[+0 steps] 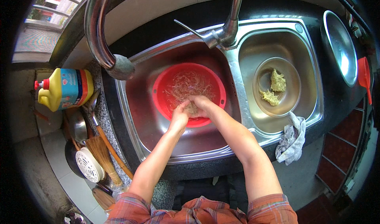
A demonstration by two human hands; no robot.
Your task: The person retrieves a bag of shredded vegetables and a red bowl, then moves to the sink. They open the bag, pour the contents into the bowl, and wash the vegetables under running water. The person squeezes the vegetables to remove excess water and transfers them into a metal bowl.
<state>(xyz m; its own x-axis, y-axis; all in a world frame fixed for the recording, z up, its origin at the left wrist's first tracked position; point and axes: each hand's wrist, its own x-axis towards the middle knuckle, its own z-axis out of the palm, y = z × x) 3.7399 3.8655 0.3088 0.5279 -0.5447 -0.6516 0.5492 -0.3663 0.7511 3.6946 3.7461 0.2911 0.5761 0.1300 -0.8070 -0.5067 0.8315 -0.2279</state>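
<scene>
In the left basin of a steel double sink stands a red plastic basin with pale, thin vegetable shreds spread in it, seemingly in water. My left hand and my right hand meet over its near side. A bunch of the shreds is cupped and pressed between them; the fingers partly hide it. To the right, a metal bowl sits in the other sink basin. Two compact clumps of yellowish shreds lie inside that bowl.
A faucet rises behind the sink; a curved steel spout hangs at left. A grey cloth drapes over the front edge. Left are a yellow jug, brush and utensils. A metal basin and red dipper stand right.
</scene>
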